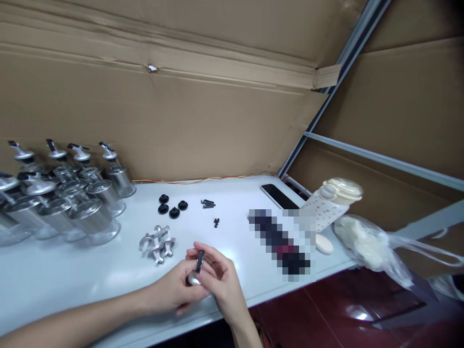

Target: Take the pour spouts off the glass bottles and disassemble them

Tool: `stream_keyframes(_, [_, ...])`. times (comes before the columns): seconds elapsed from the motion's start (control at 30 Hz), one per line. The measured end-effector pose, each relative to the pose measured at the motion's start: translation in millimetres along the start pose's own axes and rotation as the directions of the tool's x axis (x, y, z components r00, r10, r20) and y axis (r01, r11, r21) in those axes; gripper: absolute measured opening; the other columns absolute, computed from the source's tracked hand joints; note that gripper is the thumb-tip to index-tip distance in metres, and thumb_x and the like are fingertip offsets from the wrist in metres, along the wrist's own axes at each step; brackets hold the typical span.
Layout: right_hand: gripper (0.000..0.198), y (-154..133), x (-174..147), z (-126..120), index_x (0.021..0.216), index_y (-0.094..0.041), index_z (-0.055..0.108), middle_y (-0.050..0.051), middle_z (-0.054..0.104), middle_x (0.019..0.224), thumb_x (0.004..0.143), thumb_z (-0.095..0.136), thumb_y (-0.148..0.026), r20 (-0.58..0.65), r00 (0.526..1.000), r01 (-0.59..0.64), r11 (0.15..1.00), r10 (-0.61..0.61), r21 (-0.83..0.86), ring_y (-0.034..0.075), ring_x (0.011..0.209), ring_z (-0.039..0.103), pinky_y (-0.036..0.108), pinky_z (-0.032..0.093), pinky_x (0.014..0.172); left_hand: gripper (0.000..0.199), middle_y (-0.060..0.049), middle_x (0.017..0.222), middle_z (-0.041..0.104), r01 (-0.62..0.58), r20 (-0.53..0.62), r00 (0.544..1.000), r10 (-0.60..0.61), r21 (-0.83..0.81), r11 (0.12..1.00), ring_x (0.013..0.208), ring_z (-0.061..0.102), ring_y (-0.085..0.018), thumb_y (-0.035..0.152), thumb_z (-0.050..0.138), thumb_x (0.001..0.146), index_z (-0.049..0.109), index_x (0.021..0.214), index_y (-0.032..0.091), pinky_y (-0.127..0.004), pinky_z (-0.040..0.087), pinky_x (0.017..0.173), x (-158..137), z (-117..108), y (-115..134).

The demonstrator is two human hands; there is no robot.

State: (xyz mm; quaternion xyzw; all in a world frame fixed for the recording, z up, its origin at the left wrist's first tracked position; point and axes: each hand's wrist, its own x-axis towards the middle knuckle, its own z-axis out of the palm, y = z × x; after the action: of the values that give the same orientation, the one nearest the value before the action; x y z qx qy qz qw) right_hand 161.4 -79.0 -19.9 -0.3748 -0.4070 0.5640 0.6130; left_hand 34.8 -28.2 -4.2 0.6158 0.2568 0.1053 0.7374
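Observation:
My left hand (pixel 177 289) and my right hand (pixel 225 282) meet near the table's front edge, fingers closed around a pourer spout (pixel 194 278). Its silver dome and upright black flap show between my fingers; its lower part is hidden. Just beyond my left hand lies a small pile of silver metal spout parts (pixel 158 243). Behind that pile are several round black stoppers (pixel 174 212). To their right sit several small black flaps (pixel 208 204) and a cluster of tiny black pieces (pixel 216 223).
Glass-and-metal bottles (pixel 92 217), several with pourers fitted, crowd the table's left side. On the right are a phone (pixel 279 195), a blurred-out dark item (pixel 281 244), a spotted cup (pixel 331 203), a white oval object (pixel 324 243) and a plastic bag (pixel 369 246). Cardboard (pixel 203 121) walls the back.

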Motion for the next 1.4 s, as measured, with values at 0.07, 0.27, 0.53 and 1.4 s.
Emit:
stream_keyframes(0.07, [0.04,0,0,0,0.106,-0.024,0.069,0.009,0.068,0.109,0.067,0.076,-0.027,-0.019,1.0,-0.004,1.0,0.004,0.002,0.024,0.103,0.064,0.036,0.05,0.09,0.015,0.007,0.06,0.047,0.023,0.008,1.0,-0.024,0.039,0.999,0.029,0.031,-0.001,0.021,0.055,0.069,0.052,0.082,0.015,-0.016,0.026,0.029,-1,0,3])
stream_keyframes(0.27, [0.039,-1,-3,-4,0.102,-0.021,0.069,0.009,0.07,0.101,0.064,0.078,-0.028,-0.019,0.999,-0.031,0.998,0.03,-0.048,0.023,0.093,0.066,0.035,0.053,0.082,0.012,0.01,0.046,0.038,0.09,0.009,0.996,-0.09,0.062,0.994,0.028,0.033,-0.003,0.02,0.054,0.069,0.043,0.074,0.018,-0.014,0.022,0.027,0,-2,-2])
stream_keyframes(0.53, [0.029,-6,-2,-10,0.097,-0.022,0.069,0.003,0.069,0.091,0.068,0.07,-0.019,-0.036,0.999,0.008,0.927,-0.023,-0.374,0.018,0.079,0.064,0.024,0.052,0.065,0.011,0.01,0.044,0.041,0.072,0.059,0.995,-0.078,0.097,0.993,0.031,0.037,-0.004,0.025,0.054,0.077,0.047,0.079,0.017,-0.014,0.026,0.032,-3,-3,-3])
stream_keyframes(1.4, [0.032,4,0,-9,0.076,-0.019,0.053,0.0,0.053,0.065,0.098,0.031,-0.028,0.172,0.911,0.327,0.402,-0.374,-0.855,0.012,0.06,0.051,0.023,0.035,0.056,0.046,0.006,0.046,0.049,0.054,0.076,0.995,-0.056,0.031,0.998,0.032,0.042,-0.005,0.06,0.053,0.079,0.046,0.081,0.015,-0.014,0.028,0.033,0,-1,-8])
